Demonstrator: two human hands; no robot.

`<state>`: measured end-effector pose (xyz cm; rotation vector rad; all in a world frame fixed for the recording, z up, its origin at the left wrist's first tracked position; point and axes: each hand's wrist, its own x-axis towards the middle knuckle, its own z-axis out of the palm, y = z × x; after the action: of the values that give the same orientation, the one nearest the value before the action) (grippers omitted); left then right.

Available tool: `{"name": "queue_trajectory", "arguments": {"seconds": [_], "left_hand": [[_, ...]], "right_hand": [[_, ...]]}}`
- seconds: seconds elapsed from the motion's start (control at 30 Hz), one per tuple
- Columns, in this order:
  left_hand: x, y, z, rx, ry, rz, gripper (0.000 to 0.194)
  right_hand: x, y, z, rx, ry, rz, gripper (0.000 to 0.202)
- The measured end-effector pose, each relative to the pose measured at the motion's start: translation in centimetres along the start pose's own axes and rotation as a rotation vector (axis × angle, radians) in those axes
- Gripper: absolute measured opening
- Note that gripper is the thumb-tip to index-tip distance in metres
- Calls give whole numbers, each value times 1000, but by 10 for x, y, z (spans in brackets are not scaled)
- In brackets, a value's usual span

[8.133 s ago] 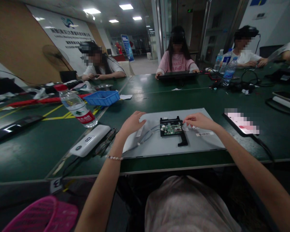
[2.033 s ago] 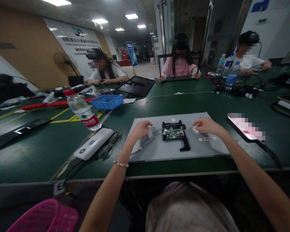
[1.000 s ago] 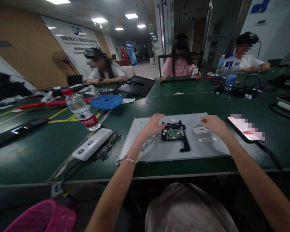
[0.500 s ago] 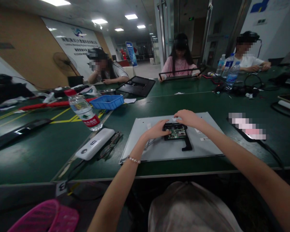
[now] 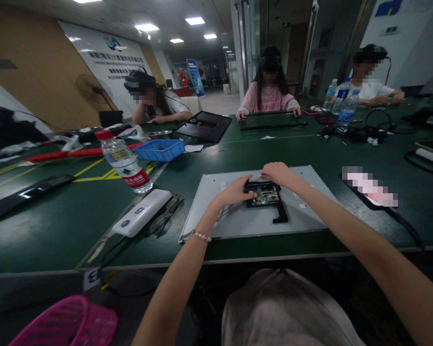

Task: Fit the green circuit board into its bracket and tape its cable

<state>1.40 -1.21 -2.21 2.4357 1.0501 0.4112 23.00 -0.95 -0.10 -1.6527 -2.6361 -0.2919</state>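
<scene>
A grey flat panel (image 5: pixel 198 216), like the back of a display, lies on the table before me. On it sits a black plastic bracket (image 5: pixel 282 212) carrying a green circuit board (image 5: pixel 265 197). My left hand (image 5: pixel 236 191) grips the bracket's left side, thumb at the board's edge and fingers reaching to the far corner. At the bracket's far edge is my right hand (image 5: pixel 277 172), closed, fingers curled down. Whatever its fingertips hold is hidden. A thin pale cable (image 5: pixel 222 214) runs over the panel beside my left hand.
To the left are a white power bank (image 5: pixel 142 213), folded glasses (image 5: pixel 164 216), a water bottle (image 5: pixel 126 163) and a blue tray (image 5: pixel 160 150). A phone (image 5: pixel 370 187) lies right. Across the table, a person in pink (image 5: pixel 269 96) holds a black frame (image 5: pixel 274 126).
My right hand's fingers have curled in more tightly at the bracket's far edge. My left hand stays about where it was. The person opposite has lowered the black frame to the table.
</scene>
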Motion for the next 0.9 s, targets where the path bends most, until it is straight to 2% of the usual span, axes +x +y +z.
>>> {"name": "queue_trajectory", "arguments": {"seconds": [0.2,0.47,0.7,0.9], "left_hand": [[-1,2,0,-13,11,2,76],[0,4,-1,-18,13,-20,79],[-2,5,-2,-2,17,-13,78],[-1,3,-4,-1,4,35,79]], "right_hand": [[-21,6,-6,12,48,21,29],[-28,-4,6,-1,0,-45,31],[-29,6,9,199,-2,-43,27],[-45,26,-7,362,35,15,32]]}}
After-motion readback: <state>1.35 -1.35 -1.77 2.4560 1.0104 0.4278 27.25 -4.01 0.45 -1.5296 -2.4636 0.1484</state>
